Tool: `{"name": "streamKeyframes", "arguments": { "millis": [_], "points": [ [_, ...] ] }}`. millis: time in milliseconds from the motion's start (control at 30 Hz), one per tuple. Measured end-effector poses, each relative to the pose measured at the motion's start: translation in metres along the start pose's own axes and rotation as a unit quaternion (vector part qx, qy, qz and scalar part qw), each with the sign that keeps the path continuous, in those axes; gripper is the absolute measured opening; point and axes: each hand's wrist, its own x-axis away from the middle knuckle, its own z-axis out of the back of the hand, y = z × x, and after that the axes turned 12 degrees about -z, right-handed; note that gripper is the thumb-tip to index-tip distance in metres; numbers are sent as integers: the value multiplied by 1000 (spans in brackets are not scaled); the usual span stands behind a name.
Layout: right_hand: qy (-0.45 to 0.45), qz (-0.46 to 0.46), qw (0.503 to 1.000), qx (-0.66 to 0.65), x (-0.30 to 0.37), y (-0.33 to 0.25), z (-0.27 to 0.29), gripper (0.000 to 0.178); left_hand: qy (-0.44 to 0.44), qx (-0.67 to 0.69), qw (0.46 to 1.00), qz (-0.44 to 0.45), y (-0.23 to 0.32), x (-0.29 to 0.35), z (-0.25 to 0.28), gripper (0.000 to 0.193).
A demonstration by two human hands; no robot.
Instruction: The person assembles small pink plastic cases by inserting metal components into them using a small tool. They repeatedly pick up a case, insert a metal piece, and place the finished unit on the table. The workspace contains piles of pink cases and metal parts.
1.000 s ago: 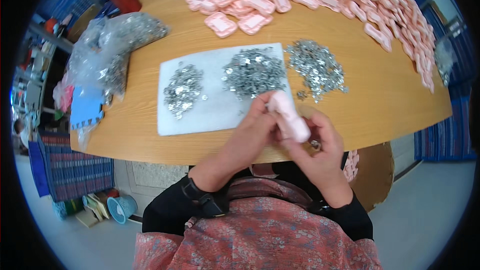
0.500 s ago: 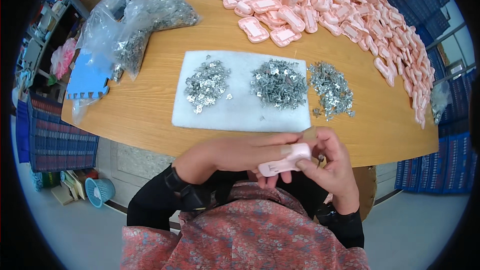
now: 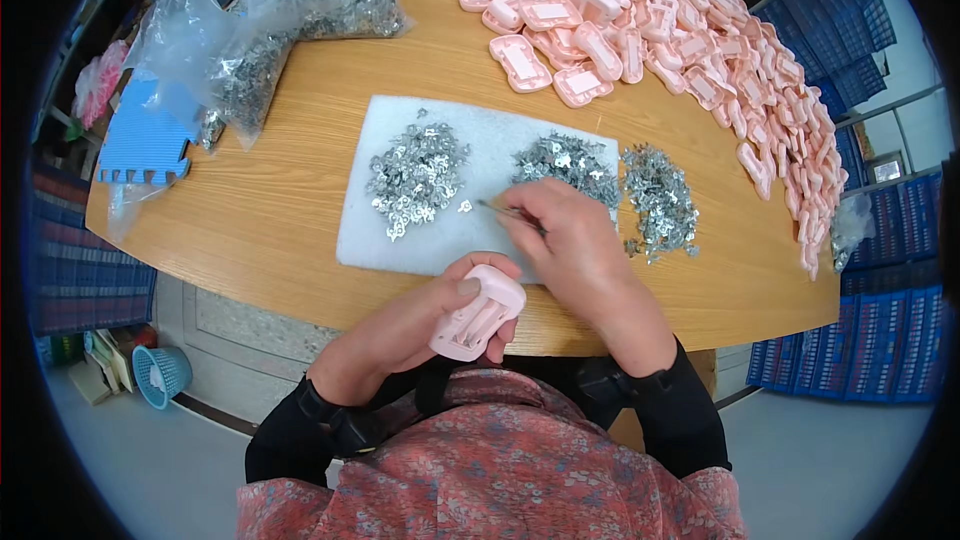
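My left hand is closed around a pink plastic casing, tilted so that its long slotted compartment faces up. The casing is held over the table's near edge. My right hand pinches metal tweezers above a white foam sheet. The tweezer tips point left, close to a single small metal piece. Left of that piece lies a loose heap of small silvery metal parts. A second metal heap sits on the foam's right part, partly covered by my right hand.
Right of the foam, another metal heap lies on the wooden table. Many pink casings cover the far right. Clear bags of metal parts rest at the far left by a blue foam tile.
My right hand has left the casing and moved up over the foam with the tweezers. The casing, in my left hand, has shifted left and turned to show its compartment.
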Motion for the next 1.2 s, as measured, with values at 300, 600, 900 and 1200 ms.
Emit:
{"name": "streamKeyframes", "arguments": {
  "millis": [300,600,900,1200],
  "points": [
    [17,-50,995,82,-22,6,12,14,33,94,993,-68,-4,3,13,47],
    [43,12,976,212,-16,8,-2,9,47,66,994,-78,-4,-1,8,46],
    [-73,-125,977,-156,12,4,27,16,104,113,986,-72,5,-11,-2,46],
    [-30,0,992,-121,44,19,41,18,139,-60,984,-90,-4,-39,-36,51]
  ]
}}
